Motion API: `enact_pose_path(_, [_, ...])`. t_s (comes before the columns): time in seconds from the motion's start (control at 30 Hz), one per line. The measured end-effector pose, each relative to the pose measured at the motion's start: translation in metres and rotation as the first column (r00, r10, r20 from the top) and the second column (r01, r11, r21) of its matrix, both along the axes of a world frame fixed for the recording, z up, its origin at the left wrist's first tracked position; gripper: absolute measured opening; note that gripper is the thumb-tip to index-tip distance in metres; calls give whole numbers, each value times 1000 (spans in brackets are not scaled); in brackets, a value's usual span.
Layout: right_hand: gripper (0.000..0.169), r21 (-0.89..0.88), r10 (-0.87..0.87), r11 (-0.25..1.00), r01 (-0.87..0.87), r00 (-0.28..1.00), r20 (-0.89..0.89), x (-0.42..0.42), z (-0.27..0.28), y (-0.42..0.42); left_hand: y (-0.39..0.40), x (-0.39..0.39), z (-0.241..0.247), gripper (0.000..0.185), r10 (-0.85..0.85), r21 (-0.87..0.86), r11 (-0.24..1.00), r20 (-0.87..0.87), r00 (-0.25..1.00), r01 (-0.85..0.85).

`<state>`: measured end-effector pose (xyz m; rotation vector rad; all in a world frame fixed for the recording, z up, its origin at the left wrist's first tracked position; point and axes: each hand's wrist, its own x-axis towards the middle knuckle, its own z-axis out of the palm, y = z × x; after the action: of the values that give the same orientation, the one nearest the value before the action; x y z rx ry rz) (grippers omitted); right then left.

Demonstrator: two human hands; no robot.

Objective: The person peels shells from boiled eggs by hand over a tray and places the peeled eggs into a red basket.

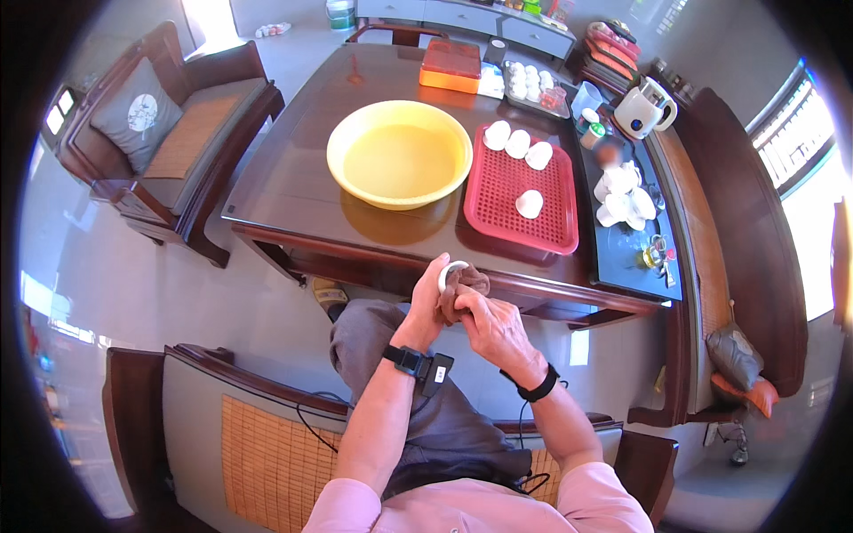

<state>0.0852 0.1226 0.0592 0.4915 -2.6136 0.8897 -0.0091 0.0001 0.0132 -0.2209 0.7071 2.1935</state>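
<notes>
My left hand (426, 300) is closed around a small white cup (451, 272), its rim tilted up. A brown cloth (460, 293) is bunched into and over that cup, pinched in the fingers of my right hand (492, 325). Both hands are in front of the table's near edge, above my lap. Beyond them a red perforated tray (506, 206) bears several white cups turned upside down, one of them (529, 204) apart from the others. Left of the tray stands a large yellow basin (400, 156) with liquid in it.
On the dark wooden table (286, 180) are an orange box (450, 66) and a dark tray of white cups (533, 83) at the back. A black tea tray (640, 256) at the right holds white teaware and a glass vessel (654, 252). A white electric kettle (640, 110) is behind it.
</notes>
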Motion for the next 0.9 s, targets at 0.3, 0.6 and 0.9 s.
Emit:
enact_pose_path(0.3, [17, -444, -138, 837, 320, 908, 396, 6, -8, -1, 15, 5, -20, 36, -44, -232, 971, -394, 918, -53])
enact_pose_path(0.6, [13, -779, -106, 437, 449, 886, 451, 5, -10, 4, 15, 12, -10, 31, -99, -251, 962, -686, 721, -108])
enact_pose_path(0.9, [12, -766, -230, 494, 411, 912, 340, 0, -22, 24, 10, 7, -21, 42, -306, -204, 948, -380, 873, 244])
